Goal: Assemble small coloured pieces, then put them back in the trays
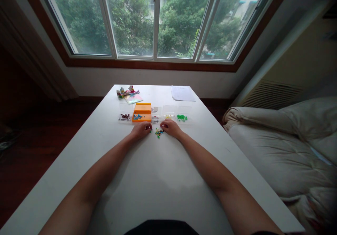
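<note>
Fingers of both hands are curled down on the white table [147, 179]; whether they pinch any piece I cannot tell, it is too small to see. Left hand [141, 130] and right hand [171, 127] rest w/ knuckles up, just beside a small heap of mixed coloured beads [158, 133], which lies between them, at approx. 12 o'clock from the person, in the middle of the table. Left fingertips are at 9 o'clock of the heap, right fingertips at 2 o'clock of it, very near or touching.

Containers: at 12 o'clock beyond the hands is a row. An orange tray [142, 111] has blue beads [137, 116] in its near part. At 9 o'clock of it a clear tray w/ dark red beads [125, 116]. At 3 o'clock of the orange one, clear boxes [170, 111]: one w/ yellowish beads [168, 116], next one w/ green beads [182, 117]. Between orange tray and clear boxes is a small round clear thing [154, 109], contents not readable.

Farther, at 11 o'clock, a small colourful figure group [125, 91] and a pastel booklet [133, 98]; at 1 o'clock white paper sheets [182, 93] near the far edge.

Edges & room: near half of the table is bare, wide room at both sides of the forearms. Left edge drops to dark wood floor [31, 143]; right edge is near a white duvet [289, 143]. Far edge is under the window [155, 21].
</note>
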`<action>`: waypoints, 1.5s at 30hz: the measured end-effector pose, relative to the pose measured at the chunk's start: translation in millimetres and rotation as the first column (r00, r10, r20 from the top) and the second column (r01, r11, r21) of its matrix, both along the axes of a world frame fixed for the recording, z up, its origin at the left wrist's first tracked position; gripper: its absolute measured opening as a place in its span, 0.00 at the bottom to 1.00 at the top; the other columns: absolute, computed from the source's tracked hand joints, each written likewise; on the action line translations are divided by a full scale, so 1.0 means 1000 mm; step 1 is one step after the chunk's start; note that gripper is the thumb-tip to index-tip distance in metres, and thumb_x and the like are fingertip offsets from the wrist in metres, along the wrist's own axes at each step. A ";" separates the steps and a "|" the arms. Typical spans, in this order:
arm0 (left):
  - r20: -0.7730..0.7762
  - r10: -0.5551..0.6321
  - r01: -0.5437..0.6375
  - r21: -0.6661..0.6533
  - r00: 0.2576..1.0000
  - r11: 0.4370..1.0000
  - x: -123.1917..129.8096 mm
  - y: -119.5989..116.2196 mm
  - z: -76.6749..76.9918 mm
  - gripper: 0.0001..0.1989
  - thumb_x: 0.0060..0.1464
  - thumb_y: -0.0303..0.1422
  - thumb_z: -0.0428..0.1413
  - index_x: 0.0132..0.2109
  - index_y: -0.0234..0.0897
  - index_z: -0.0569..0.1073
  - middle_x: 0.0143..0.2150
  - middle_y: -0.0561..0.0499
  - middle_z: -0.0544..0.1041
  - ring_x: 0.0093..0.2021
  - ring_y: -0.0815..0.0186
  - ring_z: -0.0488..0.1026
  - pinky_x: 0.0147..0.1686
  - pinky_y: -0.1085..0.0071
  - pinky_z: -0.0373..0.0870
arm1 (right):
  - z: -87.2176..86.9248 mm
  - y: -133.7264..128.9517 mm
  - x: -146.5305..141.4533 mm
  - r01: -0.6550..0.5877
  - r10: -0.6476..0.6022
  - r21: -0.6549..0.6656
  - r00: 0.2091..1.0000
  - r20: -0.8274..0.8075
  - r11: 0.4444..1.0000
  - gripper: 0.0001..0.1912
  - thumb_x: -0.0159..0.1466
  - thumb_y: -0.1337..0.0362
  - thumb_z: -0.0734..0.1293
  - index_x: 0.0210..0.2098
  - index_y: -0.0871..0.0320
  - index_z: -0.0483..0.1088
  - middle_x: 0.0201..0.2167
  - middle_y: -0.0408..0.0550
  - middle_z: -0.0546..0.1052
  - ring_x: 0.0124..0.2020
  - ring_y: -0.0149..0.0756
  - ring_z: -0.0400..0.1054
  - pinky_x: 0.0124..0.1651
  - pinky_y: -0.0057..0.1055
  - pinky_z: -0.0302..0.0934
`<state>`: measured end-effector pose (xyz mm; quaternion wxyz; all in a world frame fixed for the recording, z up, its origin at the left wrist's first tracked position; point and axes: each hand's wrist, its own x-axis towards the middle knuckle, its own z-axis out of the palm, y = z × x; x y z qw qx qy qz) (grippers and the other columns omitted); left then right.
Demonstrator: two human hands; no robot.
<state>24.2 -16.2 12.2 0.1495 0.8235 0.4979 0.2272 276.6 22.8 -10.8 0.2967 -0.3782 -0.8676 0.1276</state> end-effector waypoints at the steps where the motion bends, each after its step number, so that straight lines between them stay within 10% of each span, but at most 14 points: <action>1: -0.005 0.005 -0.005 0.011 1.000 1.000 0.001 0.000 0.000 0.09 0.53 0.33 0.55 0.39 0.39 0.79 0.32 0.51 0.77 0.32 0.65 0.70 0.32 0.71 0.62 | 0.000 0.000 0.000 0.000 0.000 0.002 1.000 0.000 1.000 0.05 0.59 0.71 0.69 0.34 0.57 0.77 0.28 0.43 0.70 0.32 0.33 0.62 0.39 0.28 0.56; 7: 0.062 0.195 -0.201 0.107 0.979 0.974 -0.007 0.005 0.005 0.09 0.56 0.32 0.53 0.41 0.39 0.77 0.35 0.49 0.78 0.35 0.64 0.71 0.34 0.71 0.62 | 0.001 -0.001 0.000 0.001 -0.001 -0.002 1.000 0.006 1.000 0.05 0.60 0.71 0.69 0.34 0.56 0.76 0.28 0.43 0.70 0.32 0.33 0.62 0.39 0.28 0.56; 16: 0.206 0.600 -0.612 -0.004 0.773 0.790 -0.045 0.024 0.002 0.13 0.61 0.41 0.52 0.45 0.40 0.76 0.34 0.50 0.79 0.33 0.65 0.72 0.32 0.73 0.60 | 0.003 -0.003 -0.002 -0.004 0.004 -0.011 1.000 0.011 1.000 0.05 0.60 0.71 0.68 0.33 0.57 0.76 0.28 0.43 0.70 0.32 0.32 0.63 0.40 0.28 0.56; 30: 0.148 0.503 -0.514 0.039 0.851 0.857 -0.034 0.020 0.000 0.12 0.60 0.41 0.52 0.42 0.40 0.77 0.30 0.51 0.77 0.31 0.65 0.71 0.31 0.72 0.59 | 0.027 -0.049 -0.052 -0.101 0.055 0.199 0.972 0.228 0.975 0.12 0.64 0.61 0.70 0.47 0.52 0.75 0.43 0.52 0.75 0.47 0.44 0.64 0.48 0.39 0.56; 45: 0.105 0.342 -0.350 0.067 0.934 0.934 -0.027 0.014 0.004 0.12 0.60 0.37 0.51 0.43 0.39 0.77 0.30 0.51 0.76 0.31 0.65 0.70 0.32 0.72 0.61 | 0.028 -0.042 -0.047 -0.037 0.012 0.167 0.988 0.151 0.985 0.03 0.62 0.69 0.69 0.36 0.56 0.73 0.33 0.48 0.77 0.39 0.40 0.65 0.46 0.35 0.54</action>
